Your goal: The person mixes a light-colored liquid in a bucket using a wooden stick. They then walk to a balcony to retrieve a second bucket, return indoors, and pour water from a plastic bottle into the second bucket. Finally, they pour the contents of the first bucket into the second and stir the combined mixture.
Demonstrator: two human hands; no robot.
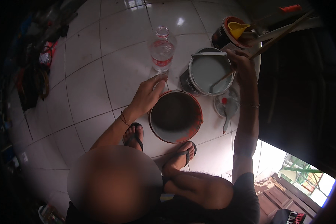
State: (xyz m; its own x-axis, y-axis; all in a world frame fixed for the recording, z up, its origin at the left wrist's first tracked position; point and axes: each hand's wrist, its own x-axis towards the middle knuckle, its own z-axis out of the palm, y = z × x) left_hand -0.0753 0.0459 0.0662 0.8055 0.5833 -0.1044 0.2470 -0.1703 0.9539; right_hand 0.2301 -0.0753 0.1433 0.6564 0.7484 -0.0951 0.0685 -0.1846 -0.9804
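Down on the white tiled floor (89,86), the left hand (147,96) rests its curled fingers on the far rim of a round, shallow metal pan (176,116), dark inside with orange-red paint smeared along its edge. Just beyond it stands a paint can (209,71) filled with smooth pale grey paint, and the right hand (242,64) is closed around a thin wooden stick (250,58) that dips into that paint. A clear plastic bottle (162,48) with a red band label stands upright near the left hand. Beside the can lies its flat round lid (226,103), grey-coated with a red spot. A yellow funnel (237,28) sits in another tin behind.
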